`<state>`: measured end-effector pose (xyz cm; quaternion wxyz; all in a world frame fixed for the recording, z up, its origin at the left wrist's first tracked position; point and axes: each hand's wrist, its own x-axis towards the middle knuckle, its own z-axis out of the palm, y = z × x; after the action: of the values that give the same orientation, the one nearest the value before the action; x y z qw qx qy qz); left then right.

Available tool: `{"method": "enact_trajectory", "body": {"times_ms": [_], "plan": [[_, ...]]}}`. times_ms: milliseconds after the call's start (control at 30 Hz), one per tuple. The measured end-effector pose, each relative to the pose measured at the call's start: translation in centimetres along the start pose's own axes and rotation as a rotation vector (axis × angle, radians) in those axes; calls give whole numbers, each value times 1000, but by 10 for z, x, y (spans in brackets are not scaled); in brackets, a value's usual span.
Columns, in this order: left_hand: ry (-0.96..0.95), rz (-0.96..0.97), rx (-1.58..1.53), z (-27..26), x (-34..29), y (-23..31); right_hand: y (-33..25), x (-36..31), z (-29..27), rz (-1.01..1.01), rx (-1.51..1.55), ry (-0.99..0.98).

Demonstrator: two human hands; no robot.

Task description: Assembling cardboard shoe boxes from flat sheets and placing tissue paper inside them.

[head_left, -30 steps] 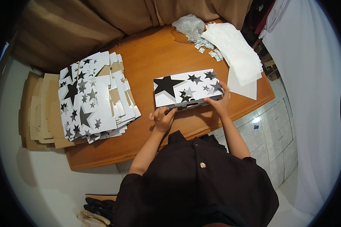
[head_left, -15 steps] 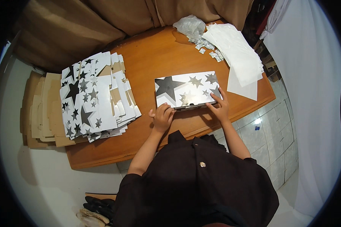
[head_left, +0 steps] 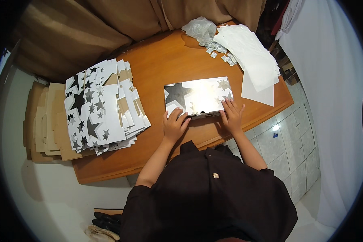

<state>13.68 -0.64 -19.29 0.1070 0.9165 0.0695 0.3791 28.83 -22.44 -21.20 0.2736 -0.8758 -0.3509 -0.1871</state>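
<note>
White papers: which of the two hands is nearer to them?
Right. The right hand is below and left of the papers; the left hand is below them too, but farther left.

No legible text, labels, numbers or signs anywhere in view.

Brown curtain (head_left: 109, 24), hanging in folds behind wooden worktop (head_left: 155, 54). White drape (head_left: 314, 80) down right side. Dim clutter (head_left: 287, 69) between worktop and drape, too dark to name. Grey tiled floor (head_left: 288, 161) at right; 1 small blue scrap (head_left: 275, 135) on it, just beside glare. Low left: black shoes (head_left: 106, 226) next to beige footwear (head_left: 97, 234).
</note>
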Motion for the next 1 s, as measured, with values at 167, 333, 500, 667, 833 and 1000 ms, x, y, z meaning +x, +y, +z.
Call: {"method": "enact_trajectory", "body": {"times_ms": [167,333,500,667,833,1000], "plan": [[-15,94,-188,0,10,15,-35,11,-18,-21,24,-27],[-47,105,-219,18,13,20,-59,4,-5,-219,206,-35],[-25,100,-227,21,11,19,-56,5,8,-252,154,32],[4,77,-222,24,12,22,-52,4,11,-320,97,66],[34,81,-201,28,8,19,-48,4,13,-348,107,60],[32,118,-216,24,10,19,-44,-2,19,-387,46,87]]}}
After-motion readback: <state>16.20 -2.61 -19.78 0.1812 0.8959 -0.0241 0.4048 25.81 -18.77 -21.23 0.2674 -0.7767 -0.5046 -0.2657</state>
